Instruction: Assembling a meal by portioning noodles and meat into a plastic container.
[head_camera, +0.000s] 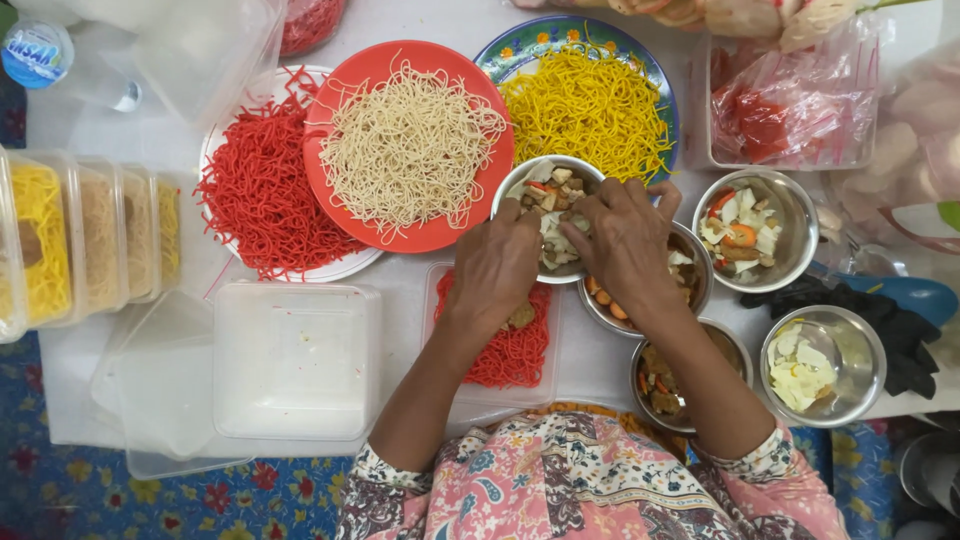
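Hands meet over the small bowl of mixed bits, between the orange plate and the yellow noodles; I see my left hand bent, fingers pressed together, dipping into the bowl; my right hand has fingers curled on the bowl's rim and food; I cannot tell what they pinch; a clear box of red noodles sits just under the left hand.

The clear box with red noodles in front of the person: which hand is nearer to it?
Left. The left hand hangs directly over the clear box of red noodles. The right hand is farther up and to the right, over the steel bowl of mixed pieces.
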